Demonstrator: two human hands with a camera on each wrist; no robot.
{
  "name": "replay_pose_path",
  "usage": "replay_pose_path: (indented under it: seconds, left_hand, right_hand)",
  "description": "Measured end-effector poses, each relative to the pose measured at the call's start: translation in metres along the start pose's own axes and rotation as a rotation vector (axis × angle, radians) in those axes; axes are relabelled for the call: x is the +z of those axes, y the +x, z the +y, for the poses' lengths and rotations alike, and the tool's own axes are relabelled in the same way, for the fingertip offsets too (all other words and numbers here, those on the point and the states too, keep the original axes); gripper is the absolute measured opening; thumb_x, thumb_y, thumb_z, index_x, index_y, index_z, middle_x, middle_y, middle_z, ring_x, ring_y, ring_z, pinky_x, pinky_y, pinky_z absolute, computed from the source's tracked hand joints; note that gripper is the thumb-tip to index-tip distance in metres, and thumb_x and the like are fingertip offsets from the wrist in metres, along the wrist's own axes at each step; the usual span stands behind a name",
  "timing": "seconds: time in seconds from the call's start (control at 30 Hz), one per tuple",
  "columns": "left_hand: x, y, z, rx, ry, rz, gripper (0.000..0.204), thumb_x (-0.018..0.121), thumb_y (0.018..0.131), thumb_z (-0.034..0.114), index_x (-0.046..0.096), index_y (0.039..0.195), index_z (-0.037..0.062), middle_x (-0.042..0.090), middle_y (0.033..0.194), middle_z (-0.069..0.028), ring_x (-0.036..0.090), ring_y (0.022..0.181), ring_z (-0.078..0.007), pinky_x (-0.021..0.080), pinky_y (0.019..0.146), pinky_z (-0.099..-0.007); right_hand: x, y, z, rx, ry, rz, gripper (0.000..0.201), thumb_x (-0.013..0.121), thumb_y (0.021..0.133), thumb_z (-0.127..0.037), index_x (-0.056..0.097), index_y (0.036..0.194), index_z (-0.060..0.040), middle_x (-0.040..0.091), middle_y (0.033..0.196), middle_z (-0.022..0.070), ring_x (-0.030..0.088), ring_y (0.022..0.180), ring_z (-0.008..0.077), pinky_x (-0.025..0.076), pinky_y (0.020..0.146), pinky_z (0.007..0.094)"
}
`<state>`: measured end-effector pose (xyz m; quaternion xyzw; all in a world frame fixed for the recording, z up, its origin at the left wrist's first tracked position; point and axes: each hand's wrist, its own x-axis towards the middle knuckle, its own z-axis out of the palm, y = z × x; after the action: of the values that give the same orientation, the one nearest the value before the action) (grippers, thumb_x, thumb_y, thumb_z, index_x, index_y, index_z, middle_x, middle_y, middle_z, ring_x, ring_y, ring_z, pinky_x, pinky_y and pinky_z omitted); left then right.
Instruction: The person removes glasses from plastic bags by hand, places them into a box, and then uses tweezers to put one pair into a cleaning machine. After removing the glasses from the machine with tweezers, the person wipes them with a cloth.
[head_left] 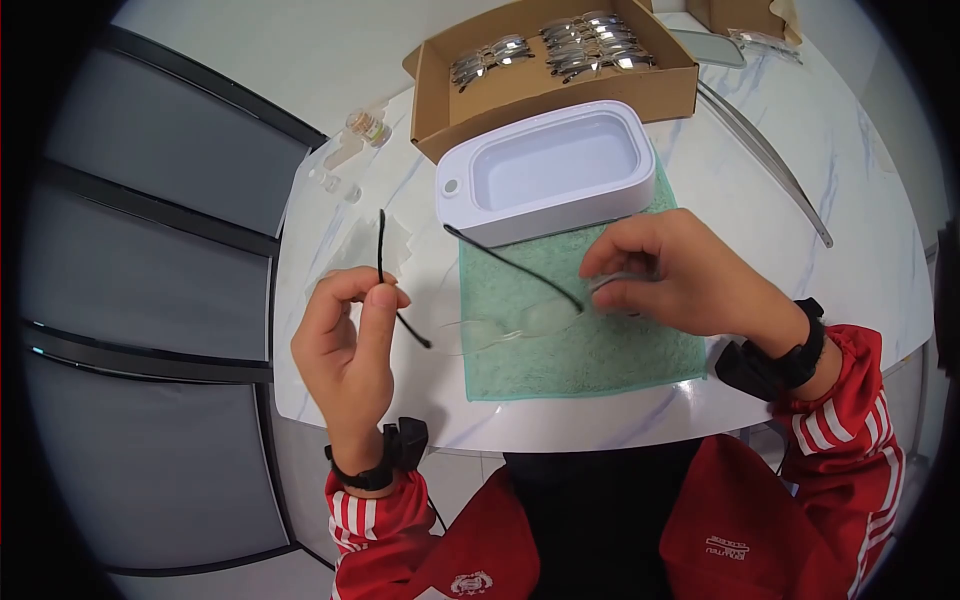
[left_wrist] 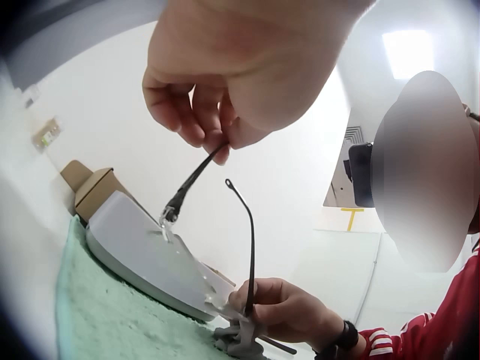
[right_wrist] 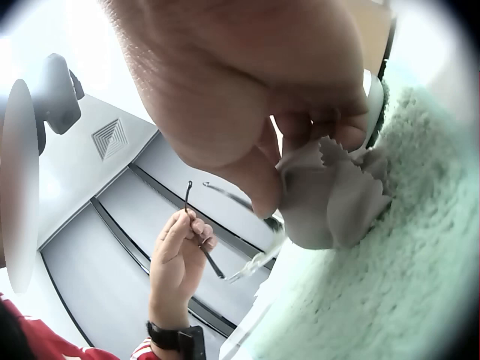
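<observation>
A pair of eyeglasses [head_left: 515,268] with clear rims and dark temples is held above a green towel [head_left: 540,370]. My left hand [head_left: 350,345] pinches one temple between thumb and fingers, and both temple tips point away from me. At the other end of the glasses, my right hand [head_left: 685,275] pinches a grey cleaning cloth [right_wrist: 330,199] with zigzag edges. In the left wrist view the second temple [left_wrist: 250,247] crosses in front of the right fingers. The cloth and fingers hide the rim end on that side.
Behind the towel stands a white ultrasonic cleaner [head_left: 460,208] with an open basin. Beyond it, a cardboard box [head_left: 550,112] contains several folded glasses [head_left: 600,50]. Small jars [head_left: 368,127] and a white tissue [head_left: 390,245] lie at left; a long strip [head_left: 775,165] lies right.
</observation>
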<state>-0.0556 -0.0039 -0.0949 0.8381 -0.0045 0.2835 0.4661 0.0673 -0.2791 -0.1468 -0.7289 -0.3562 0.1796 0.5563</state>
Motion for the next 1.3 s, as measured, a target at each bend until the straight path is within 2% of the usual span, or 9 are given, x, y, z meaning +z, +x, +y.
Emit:
replay_pose_path:
  seconds: [0.17,0.2,0.27,0.33,0.4,0.63,0.73,0.93,1.3]
  left_hand:
    - [-0.011,0.017,0.029,0.330,0.390,-0.230,0.002,0.069,0.088,0.002,0.068,0.089,0.0006,0.065,0.083,-0.0065,0.056,0.079,-0.0218,0.043,0.073,-0.0319]
    - [-0.009,0.023,0.036,0.327,0.390,-0.233,0.002,0.069,0.088,0.002,0.068,0.089,0.0006,0.065,0.083,-0.0065,0.056,0.079,-0.0218,0.043,0.073,-0.0319]
    - [0.000,0.031,0.044,0.411,0.464,-0.398,0.007,0.071,0.081,0.001,0.069,0.088,0.0027,0.062,0.079,-0.0065,0.055,0.077,-0.0265,0.043,0.071,-0.0341]
    - [0.016,0.029,0.040,0.419,0.438,-0.428,0.006,0.069,0.080,-0.001,0.067,0.085,0.0016,0.062,0.078,-0.0068,0.054,0.078,-0.0262,0.042,0.072,-0.0338]
    - [0.032,0.034,0.039,0.427,0.412,-0.526,0.008,0.069,0.077,-0.002,0.068,0.084,0.0025,0.062,0.077,-0.0073,0.054,0.078,-0.0272,0.043,0.073,-0.0348]
    - [0.078,0.042,0.022,0.496,0.357,-0.651,0.014,0.074,0.075,0.001,0.070,0.087,0.0064,0.061,0.080,-0.0057,0.054,0.082,-0.0292,0.044,0.075,-0.0383]
    - [0.091,0.037,0.013,0.521,0.382,-0.605,0.016,0.075,0.074,0.001,0.070,0.088,0.0075,0.061,0.080,-0.0054,0.054,0.083,-0.0285,0.044,0.076,-0.0382]
    - [0.098,0.027,0.004,0.549,0.408,-0.525,0.020,0.078,0.071,0.004,0.070,0.089,0.0072,0.061,0.081,-0.0038,0.055,0.084,-0.0270,0.043,0.075,-0.0386]
    - [0.076,0.032,-0.001,0.514,0.461,-0.453,0.024,0.080,0.070,0.002,0.073,0.092,0.0056,0.068,0.089,-0.0029,0.055,0.089,-0.0277,0.047,0.082,-0.0380]
  right_hand:
    - [-0.014,0.000,-0.007,0.019,-0.110,0.079,0.016,0.075,0.084,-0.006,0.071,0.099,0.0007,0.065,0.075,0.0065,0.059,0.071,0.0160,0.049,0.068,0.0304]
    - [-0.015,0.001,-0.007,0.035,-0.117,0.071,0.015,0.074,0.085,-0.006,0.071,0.098,0.0009,0.063,0.074,0.0059,0.057,0.069,0.0148,0.048,0.066,0.0299]
    - [-0.016,0.001,-0.007,0.029,-0.115,0.078,0.013,0.073,0.085,-0.006,0.071,0.097,0.0008,0.062,0.072,0.0049,0.055,0.068,0.0131,0.046,0.064,0.0289]
    - [-0.014,0.002,-0.004,0.007,-0.140,0.092,0.011,0.071,0.086,-0.005,0.070,0.095,0.0007,0.061,0.071,0.0039,0.054,0.066,0.0114,0.044,0.062,0.0280]
    - [-0.015,0.002,-0.008,0.073,-0.107,0.071,0.003,0.071,0.090,-0.005,0.069,0.092,-0.0026,0.060,0.074,-0.0037,0.051,0.069,0.0063,0.043,0.066,0.0230]
    - [-0.017,0.003,-0.003,0.178,0.189,0.107,0.010,0.069,0.092,-0.011,0.069,0.093,-0.0013,0.064,0.075,-0.0009,0.056,0.066,0.0060,0.044,0.061,0.0231]
    - [-0.019,0.002,-0.002,0.214,0.297,0.084,0.010,0.071,0.091,-0.012,0.069,0.093,-0.0021,0.067,0.077,-0.0008,0.058,0.067,0.0053,0.045,0.061,0.0234]
    - [-0.016,-0.002,-0.006,0.105,0.070,-0.048,0.010,0.074,0.088,-0.010,0.069,0.091,-0.0015,0.071,0.078,0.0042,0.063,0.070,0.0096,0.047,0.064,0.0258]
    - [-0.017,-0.003,-0.019,0.249,0.056,-0.050,0.011,0.075,0.082,-0.008,0.069,0.089,-0.0006,0.071,0.078,0.0067,0.065,0.073,0.0139,0.048,0.069,0.0292]
